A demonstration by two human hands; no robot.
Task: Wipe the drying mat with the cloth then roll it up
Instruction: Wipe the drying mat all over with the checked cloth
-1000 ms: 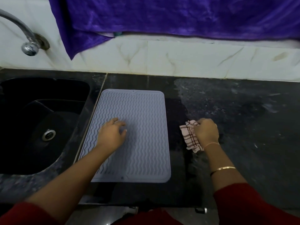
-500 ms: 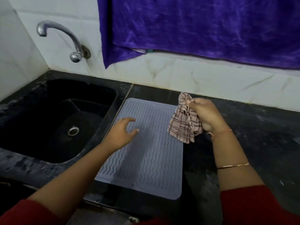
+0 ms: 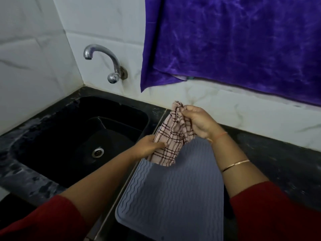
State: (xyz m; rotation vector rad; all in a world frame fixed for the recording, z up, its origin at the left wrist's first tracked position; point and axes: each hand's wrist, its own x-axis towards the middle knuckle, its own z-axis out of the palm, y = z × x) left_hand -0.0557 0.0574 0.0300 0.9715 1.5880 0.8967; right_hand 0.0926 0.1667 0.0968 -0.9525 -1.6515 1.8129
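Cloth (image 3: 171, 136) hangs between my two hands above the far end of the mat (image 3: 173, 197), not yet laid flat for wiping. My right hand (image 3: 198, 121) has its fingers curled tight round the bunched top. My left hand (image 3: 149, 146) pinches the lower left edge, thumb on the front and fingers hidden behind. The mat lies flat on the counter (image 3: 278, 153), its left edge running right along the rim of the sink (image 3: 111, 108) and its near end close to the counter's front edge. I cannot tell whether the cloth's bottom hem touches the mat. Neither hand is pinning the mat, so I judge the main risk to be this: if I press down and wipe with a sideways stroke, the soft mat may slide towards the sink and its left edge droop over the rim, or it may creep off the front edge. A bunched cloth would also ride over the wavy ridges and miss the grooves, so I should spread it first. If my left pinch slips while I open the cloth, it could swing into the sink. Rolling later from a skewed mat would give a crooked roll.
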